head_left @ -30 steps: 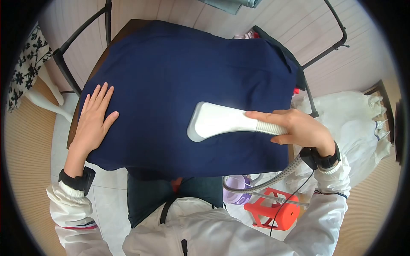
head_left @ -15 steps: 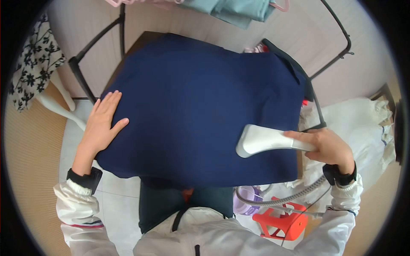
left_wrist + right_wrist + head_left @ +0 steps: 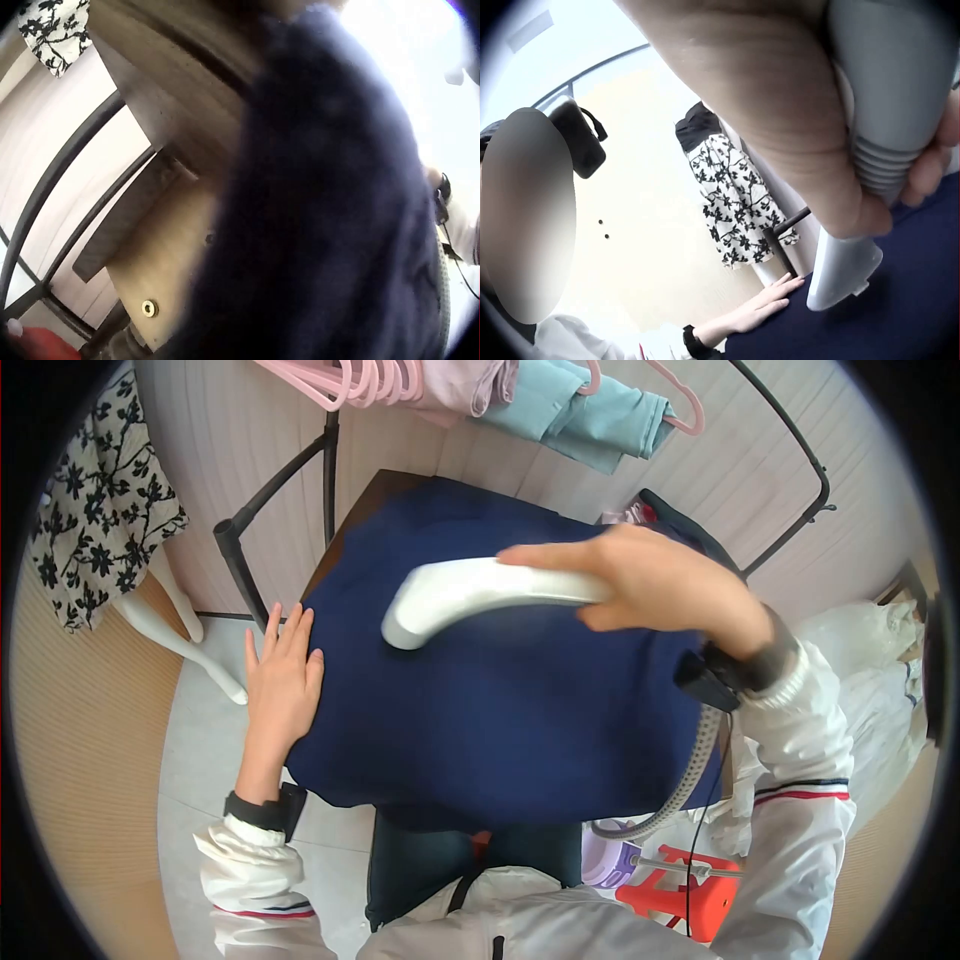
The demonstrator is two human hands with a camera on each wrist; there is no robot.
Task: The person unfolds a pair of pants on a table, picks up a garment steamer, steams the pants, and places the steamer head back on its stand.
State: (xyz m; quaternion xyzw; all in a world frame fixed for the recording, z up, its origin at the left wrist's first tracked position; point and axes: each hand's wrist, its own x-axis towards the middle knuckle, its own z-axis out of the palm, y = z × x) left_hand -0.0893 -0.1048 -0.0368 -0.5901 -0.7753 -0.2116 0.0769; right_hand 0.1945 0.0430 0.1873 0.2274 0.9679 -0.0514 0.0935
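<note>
A navy blue cloth (image 3: 500,710) is spread over a dark wooden table (image 3: 372,500), its near edge hanging toward the person's lap. My right hand (image 3: 650,575) grips the handle of a white garment steamer (image 3: 465,588), index finger laid along its top. The steamer head (image 3: 844,270) is tilted over the cloth, left of the middle, and a grey hose (image 3: 695,770) trails below the wrist. At the left edge of the cloth my left hand (image 3: 283,685) lies flat, fingers straight and pointing away. The left wrist view shows mostly the blurred hanging cloth (image 3: 322,195).
Black rack poles (image 3: 243,575) stand left and right behind the table. Pink hangers (image 3: 370,380) and folded teal clothing (image 3: 590,415) hang at the back. A mannequin in a floral skirt (image 3: 105,510) is at left. A red stool (image 3: 690,895) and purple bucket (image 3: 608,860) sit at lower right.
The steamer first slid right across the cloth, then swung back left and farther from the body, its head now more tilted. My left hand stayed on the cloth's left edge. The head view shifted.
</note>
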